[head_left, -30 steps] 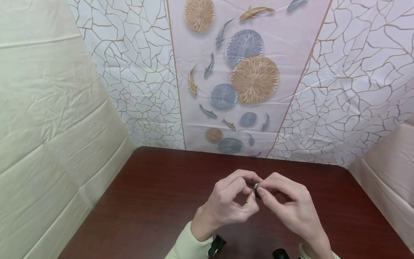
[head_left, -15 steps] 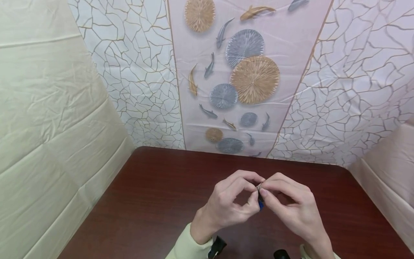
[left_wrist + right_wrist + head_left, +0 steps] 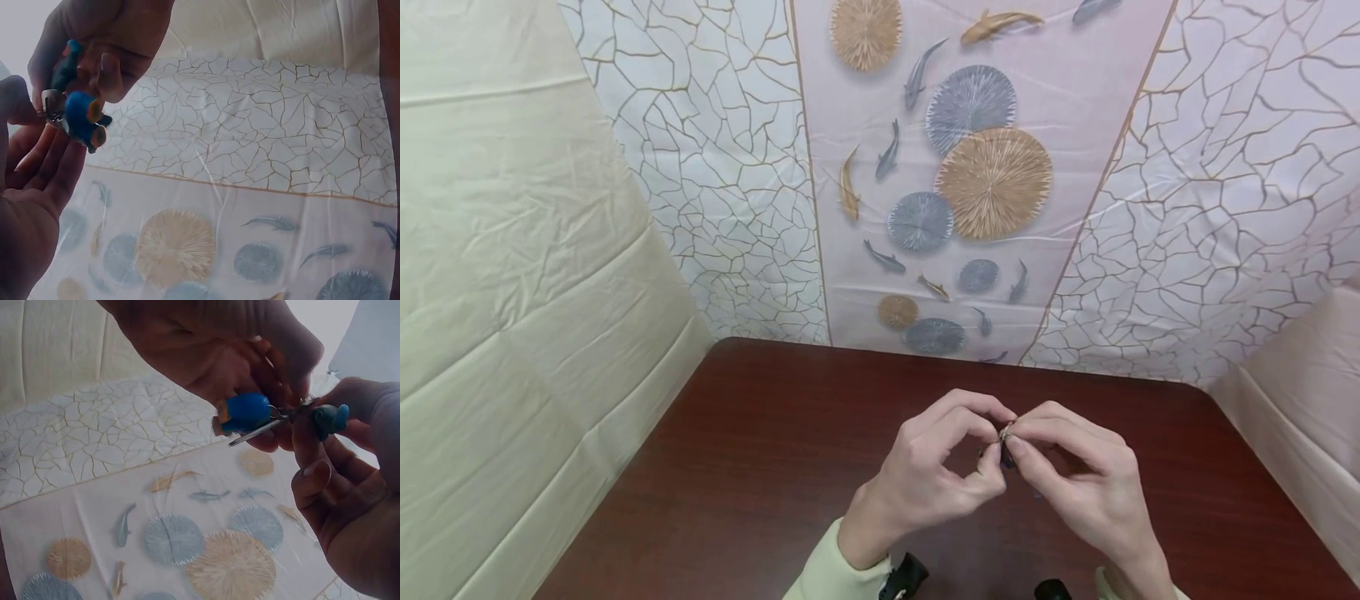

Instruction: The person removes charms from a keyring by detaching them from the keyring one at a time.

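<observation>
Both hands meet over the table around a small metal key ring (image 3: 1004,432). My left hand (image 3: 925,462) pinches it from the left between thumb and fingers. From the right, my right hand (image 3: 1086,475) pinches it with thumb and forefinger. A blue figure charm (image 3: 247,412) with orange feet dangles from the ring in the right wrist view, beside a thin flat metal piece (image 3: 255,433). A second, dark teal figure charm (image 3: 328,422) shows close by the right fingers. Fingertips hide part of the ring. In the left wrist view the blue charm (image 3: 79,115) hangs between both hands.
The dark red-brown table (image 3: 760,450) lies below the hands. Behind it hangs a patterned cloth (image 3: 917,275) with fish and round leaves; a cream cloth (image 3: 535,333) stands on the left. Black devices (image 3: 904,577) sit at both wrists.
Both hands have shifted slightly right, still pinching the key ring. The blue charm seen under the fingers half a second ago is no longer visible there; a dark charm shows instead.
</observation>
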`<state>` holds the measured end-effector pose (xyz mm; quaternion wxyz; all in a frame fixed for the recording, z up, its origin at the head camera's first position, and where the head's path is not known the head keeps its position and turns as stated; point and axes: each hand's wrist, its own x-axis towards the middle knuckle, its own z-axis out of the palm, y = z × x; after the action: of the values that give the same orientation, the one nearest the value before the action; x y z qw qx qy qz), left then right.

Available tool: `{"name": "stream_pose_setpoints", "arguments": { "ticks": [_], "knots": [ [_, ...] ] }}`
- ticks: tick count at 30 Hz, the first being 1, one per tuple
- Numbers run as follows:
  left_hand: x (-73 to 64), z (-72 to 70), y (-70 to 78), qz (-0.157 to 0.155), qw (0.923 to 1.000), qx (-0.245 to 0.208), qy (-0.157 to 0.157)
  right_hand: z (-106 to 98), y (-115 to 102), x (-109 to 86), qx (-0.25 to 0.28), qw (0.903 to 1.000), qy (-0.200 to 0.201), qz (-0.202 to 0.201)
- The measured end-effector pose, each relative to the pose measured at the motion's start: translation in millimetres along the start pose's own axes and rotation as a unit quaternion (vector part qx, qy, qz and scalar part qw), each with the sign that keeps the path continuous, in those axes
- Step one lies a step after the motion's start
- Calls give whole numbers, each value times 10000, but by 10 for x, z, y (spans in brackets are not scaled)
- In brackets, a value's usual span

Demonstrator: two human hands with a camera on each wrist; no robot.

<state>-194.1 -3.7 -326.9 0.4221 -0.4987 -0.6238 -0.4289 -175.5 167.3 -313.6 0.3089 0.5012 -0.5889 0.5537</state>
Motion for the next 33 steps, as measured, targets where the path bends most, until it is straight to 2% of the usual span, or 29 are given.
{"name": "stream_pose_setpoints", "arguments": {
  "ticks": [4, 7, 11, 14, 18, 23, 26, 30, 33],
  "knots": [
    [14, 1, 4, 202, 9992, 329, 132, 58, 5, -2, 129, 9998, 154, 83],
    [21, -8, -9, 347, 9979, 529, 120, 93, 10, -5, 162, 9992, 303, 188],
    [24, -25, -34, 519, 9955, 782, 104, 129, 15, -10, -5, 9981, 529, 331],
    [21, -22, -42, 519, 9945, 891, 178, 139, 22, -11, -80, 9982, 489, 323],
    [11, -19, -41, 405, 9949, 881, 274, 145, 35, -3, 3, 9996, 208, 209],
    [14, -17, -38, 187, 9983, 507, 237, 130, 29, -5, -58, 9994, 239, 263],
    [-1, -12, -44, -75, 9997, 171, 142, 115, 22, -10, -31, 9986, 376, 367],
    [-37, 5, -63, -442, 9985, -318, -13, 93, 15, -15, -107, 9973, 505, 514],
    [-58, 15, -84, -601, 9967, -534, -89, 75, 14, -23, -162, 9966, 553, 595]
  ]
}}
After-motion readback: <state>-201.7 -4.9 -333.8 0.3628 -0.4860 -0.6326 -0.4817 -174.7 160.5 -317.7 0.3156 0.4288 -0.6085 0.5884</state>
